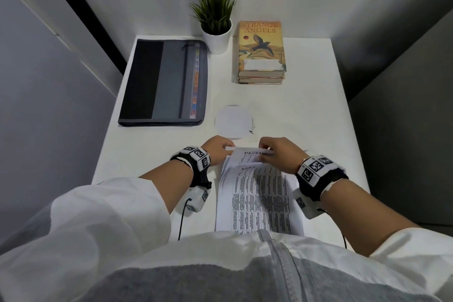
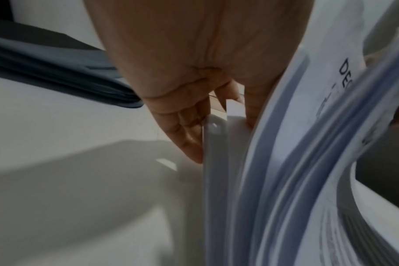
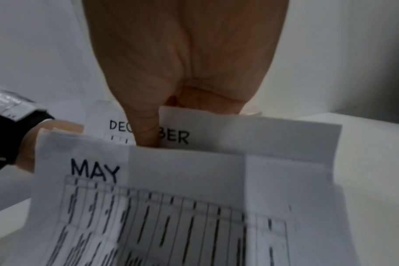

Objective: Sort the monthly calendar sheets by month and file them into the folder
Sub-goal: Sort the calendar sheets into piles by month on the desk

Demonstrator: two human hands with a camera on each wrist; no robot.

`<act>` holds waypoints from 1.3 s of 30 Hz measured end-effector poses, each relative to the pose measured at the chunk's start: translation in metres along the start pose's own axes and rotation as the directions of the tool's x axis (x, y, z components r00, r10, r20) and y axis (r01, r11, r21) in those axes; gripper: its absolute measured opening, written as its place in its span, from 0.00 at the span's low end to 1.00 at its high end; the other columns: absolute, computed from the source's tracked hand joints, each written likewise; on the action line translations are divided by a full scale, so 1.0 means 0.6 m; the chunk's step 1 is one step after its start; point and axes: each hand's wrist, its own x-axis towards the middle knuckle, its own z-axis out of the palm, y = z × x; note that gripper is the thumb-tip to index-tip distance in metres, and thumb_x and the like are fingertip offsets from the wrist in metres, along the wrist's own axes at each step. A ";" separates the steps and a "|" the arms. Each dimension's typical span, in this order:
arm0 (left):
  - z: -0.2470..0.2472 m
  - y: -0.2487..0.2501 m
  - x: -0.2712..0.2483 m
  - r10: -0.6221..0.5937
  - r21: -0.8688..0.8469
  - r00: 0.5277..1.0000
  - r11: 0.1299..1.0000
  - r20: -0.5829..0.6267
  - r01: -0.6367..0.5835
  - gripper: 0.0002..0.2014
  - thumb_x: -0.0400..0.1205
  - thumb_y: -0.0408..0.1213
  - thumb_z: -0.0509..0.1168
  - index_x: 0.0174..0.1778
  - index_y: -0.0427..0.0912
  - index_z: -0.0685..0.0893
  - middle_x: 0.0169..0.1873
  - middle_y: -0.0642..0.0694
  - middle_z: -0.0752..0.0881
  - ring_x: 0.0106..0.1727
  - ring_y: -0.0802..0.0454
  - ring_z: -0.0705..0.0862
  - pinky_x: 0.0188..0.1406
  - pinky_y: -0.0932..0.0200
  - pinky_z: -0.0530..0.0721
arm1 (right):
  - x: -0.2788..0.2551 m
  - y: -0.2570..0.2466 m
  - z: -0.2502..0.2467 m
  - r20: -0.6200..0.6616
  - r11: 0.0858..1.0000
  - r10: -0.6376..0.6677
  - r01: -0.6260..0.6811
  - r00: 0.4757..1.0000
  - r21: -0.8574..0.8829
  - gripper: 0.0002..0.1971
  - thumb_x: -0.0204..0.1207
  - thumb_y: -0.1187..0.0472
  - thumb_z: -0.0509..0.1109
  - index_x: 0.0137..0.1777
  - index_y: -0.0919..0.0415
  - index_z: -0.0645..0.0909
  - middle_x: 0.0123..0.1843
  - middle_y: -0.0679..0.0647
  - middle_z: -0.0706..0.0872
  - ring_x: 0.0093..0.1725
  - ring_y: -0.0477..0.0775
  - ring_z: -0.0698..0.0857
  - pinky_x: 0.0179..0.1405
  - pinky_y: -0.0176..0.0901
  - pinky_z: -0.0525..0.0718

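My left hand (image 1: pixel 218 146) pinching the far left corner of the sheets (image 1: pixel 257 193), my right hand (image 1: pixel 277 152) pinching the December sheet (image 3: pixel 251 135) behind May (image 3: pixel 171 207), stack lying on the table (image 1: pixel 306 105) before me, folder (image 1: pixel 166 81) lying closed far left.

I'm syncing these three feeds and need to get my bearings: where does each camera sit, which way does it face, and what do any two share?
Head: on the head, looking down the desk at folder, both forearms and hands.
Left wrist: under the left hand, along its fingers to the sheets' edges.
Right wrist: under the right hand, facing MAY sheet.
Shared: DECEMBER sheet appears in all three.
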 end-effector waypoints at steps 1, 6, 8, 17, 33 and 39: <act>-0.002 0.002 0.000 -0.012 -0.049 1.000 0.999 0.006 0.013 0.06 0.81 0.33 0.69 0.49 0.35 0.88 0.37 0.47 0.83 0.36 0.52 0.77 0.36 0.66 0.75 | 0.004 -0.001 -0.009 0.020 1.000 -0.011 0.011 1.000 -0.016 0.13 0.75 0.55 0.74 0.35 0.50 0.71 0.31 0.43 0.77 0.31 0.46 0.75 0.27 0.40 0.67; -0.002 0.009 -0.004 -0.123 -0.327 0.992 0.936 0.039 0.129 0.02 0.79 0.35 0.71 0.44 0.41 0.89 0.35 0.47 0.83 0.35 0.55 0.81 0.33 0.64 0.83 | 0.021 -0.011 -0.013 0.114 0.989 -0.024 0.040 0.993 -0.142 0.19 0.72 0.60 0.75 0.29 0.50 0.67 0.28 0.45 0.74 0.32 0.50 0.73 0.27 0.39 0.64; 0.003 0.007 -0.005 -0.141 -0.366 0.990 0.921 0.015 0.137 0.03 0.77 0.39 0.74 0.41 0.44 0.88 0.32 0.50 0.81 0.34 0.56 0.79 0.37 0.62 0.82 | 0.024 -0.011 0.000 0.153 0.986 -0.014 0.039 0.988 -0.163 0.17 0.72 0.60 0.74 0.30 0.51 0.68 0.29 0.45 0.75 0.34 0.51 0.75 0.28 0.39 0.65; 0.020 0.018 -0.021 -0.006 -0.098 0.999 0.995 -0.038 0.003 0.02 0.77 0.30 0.70 0.41 0.40 0.87 0.28 0.51 0.81 0.30 0.55 0.78 0.31 0.64 0.74 | 0.003 0.006 0.024 -0.040 0.992 -0.062 0.057 0.997 -0.112 0.08 0.74 0.58 0.75 0.44 0.60 0.80 0.58 0.53 0.77 0.51 0.56 0.78 0.45 0.45 0.76; 0.018 0.017 -0.027 -0.104 -0.372 0.990 0.926 -0.099 0.060 0.17 0.82 0.56 0.64 0.54 0.46 0.85 0.32 0.48 0.78 0.36 0.49 0.82 0.42 0.58 0.79 | -0.013 0.000 0.049 -0.183 0.998 0.047 -0.040 0.982 0.041 0.07 0.77 0.58 0.71 0.42 0.58 0.76 0.38 0.48 0.79 0.41 0.55 0.78 0.37 0.41 0.67; 0.019 0.015 -0.020 -0.106 -0.144 0.988 0.986 -0.116 0.089 0.11 0.83 0.38 0.66 0.50 0.32 0.84 0.37 0.43 0.75 0.40 0.50 0.73 0.40 0.58 0.71 | -0.036 0.007 0.069 -0.221 0.997 -0.062 0.068 0.973 0.023 0.06 0.74 0.68 0.69 0.42 0.58 0.76 0.52 0.53 0.80 0.57 0.58 0.77 0.49 0.50 0.77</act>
